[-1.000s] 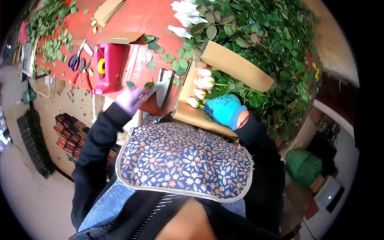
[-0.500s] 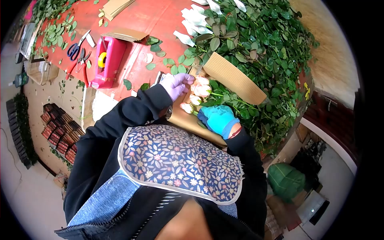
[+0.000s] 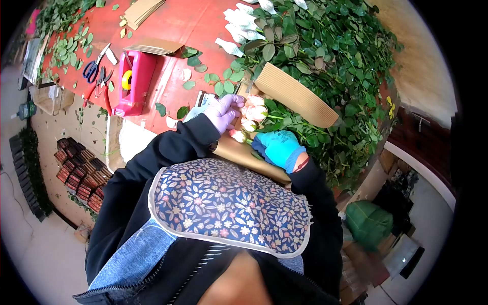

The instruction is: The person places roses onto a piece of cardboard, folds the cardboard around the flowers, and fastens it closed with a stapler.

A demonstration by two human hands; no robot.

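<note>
We saw the left hand (image 3: 222, 113), in a purple glove, with its fingers bent just beside the heads of the pink roses (image 3: 257, 113); we could not tell whether they pinched anything. The right hand (image 3: 278, 148), in a teal glove, lay back-up over the stems, its fingertips hidden, so we could not tell how far it was closed. The roses lay on brown cardboard (image 3: 249, 158), with a corrugated flap (image 3: 297, 96) just beyond them. Past that we saw heaped leafy stems (image 3: 345, 61) and white mesh sleeves (image 3: 240, 21). Farther left on the red table (image 3: 178, 30) were a pink tape dispenser (image 3: 146, 76), scissors (image 3: 91, 71) and red-handled pruners (image 3: 108, 97).
</note>
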